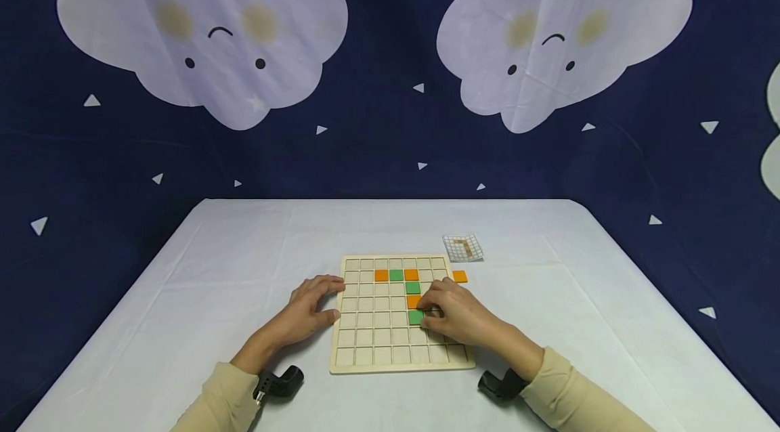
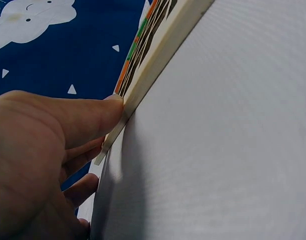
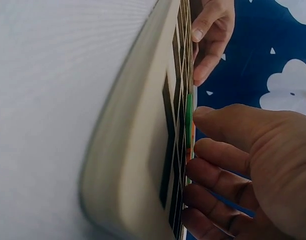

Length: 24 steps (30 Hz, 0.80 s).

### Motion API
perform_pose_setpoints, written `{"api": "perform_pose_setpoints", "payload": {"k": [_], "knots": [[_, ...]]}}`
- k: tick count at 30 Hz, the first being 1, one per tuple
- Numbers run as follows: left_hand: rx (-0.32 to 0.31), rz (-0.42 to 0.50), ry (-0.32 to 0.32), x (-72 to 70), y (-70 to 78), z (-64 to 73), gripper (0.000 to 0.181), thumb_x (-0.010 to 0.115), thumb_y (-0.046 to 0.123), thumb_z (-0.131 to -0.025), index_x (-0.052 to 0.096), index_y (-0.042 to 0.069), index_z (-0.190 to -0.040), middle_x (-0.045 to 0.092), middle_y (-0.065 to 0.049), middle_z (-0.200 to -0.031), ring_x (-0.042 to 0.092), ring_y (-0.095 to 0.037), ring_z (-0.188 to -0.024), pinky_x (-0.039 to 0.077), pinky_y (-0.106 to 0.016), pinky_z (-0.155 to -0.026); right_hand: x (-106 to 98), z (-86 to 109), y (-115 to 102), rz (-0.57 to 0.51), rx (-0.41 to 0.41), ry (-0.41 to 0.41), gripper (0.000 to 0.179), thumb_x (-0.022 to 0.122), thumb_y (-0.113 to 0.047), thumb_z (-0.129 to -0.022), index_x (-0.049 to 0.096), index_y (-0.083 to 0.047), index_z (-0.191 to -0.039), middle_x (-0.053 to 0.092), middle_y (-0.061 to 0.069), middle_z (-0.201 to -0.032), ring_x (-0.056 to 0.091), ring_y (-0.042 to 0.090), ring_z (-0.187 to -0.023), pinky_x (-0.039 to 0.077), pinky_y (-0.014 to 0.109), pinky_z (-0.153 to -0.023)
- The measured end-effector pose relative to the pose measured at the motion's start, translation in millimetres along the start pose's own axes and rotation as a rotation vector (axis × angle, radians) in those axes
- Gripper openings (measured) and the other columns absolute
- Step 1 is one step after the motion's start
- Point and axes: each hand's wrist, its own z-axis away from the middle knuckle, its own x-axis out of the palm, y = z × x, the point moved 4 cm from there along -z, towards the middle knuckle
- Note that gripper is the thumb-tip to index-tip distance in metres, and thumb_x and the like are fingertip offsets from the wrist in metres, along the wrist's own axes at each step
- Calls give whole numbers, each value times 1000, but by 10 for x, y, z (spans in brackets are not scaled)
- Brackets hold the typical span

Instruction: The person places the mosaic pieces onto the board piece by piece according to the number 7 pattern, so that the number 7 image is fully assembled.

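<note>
A square wooden grid board [image 1: 363, 337] lies on the table. Across its upper part run an orange tile [image 1: 381, 275], a green tile [image 1: 397, 275] and another orange tile [image 1: 411, 275]. Below the last one, a column continues with green [image 1: 413, 288] and orange tiles, down to a lower green tile [image 1: 416, 317] lying flat in its cell. Over the column's lower end is my right hand [image 1: 456, 313], fingers bent, thumb tip right at the lower green tile [image 3: 188, 121]. My left hand [image 1: 305, 310] rests fingertips and thumb against the board's left edge [image 2: 153, 67].
A loose orange tile [image 1: 460, 276] lies just off the board's upper right side. Behind it is a small paper card [image 1: 463, 248] printed with a grid and a coloured pattern. The white table [image 1: 256, 249] meets a dark blue cloud-print backdrop [image 1: 390, 147].
</note>
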Motion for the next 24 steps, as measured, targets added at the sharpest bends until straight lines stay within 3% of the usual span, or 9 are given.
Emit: {"api": "perform_pose_setpoints", "payload": {"k": [12,21,24], "knots": [[12,-3,8,4,-2,-5,44,68,10,-83,56,7,-125,48,-8,-139,30,-35,-139,8,-58,-113,-50,9,20,20,5,46,20,75,-27,-78,72,-18,-95,62,-7,-90,49,6,-82,43,23,-71],[92,7,64,0,19,16,43,69,8,-80,58,5,-121,52,-10,-133,35,-37,-133,10,-58,-112,-132,11,92,37,26,83,22,73,-23,-79,71,-14,-99,63,-8,-93,50,8,-86,45,26,-73],[74,5,48,2,10,9,43,68,9,-81,57,6,-122,51,-9,-135,34,-37,-135,10,-58,-112,-168,9,114,43,34,107,22,73,-24,-79,71,-14,-98,64,-7,-94,51,8,-87,46,27,-74]]}}
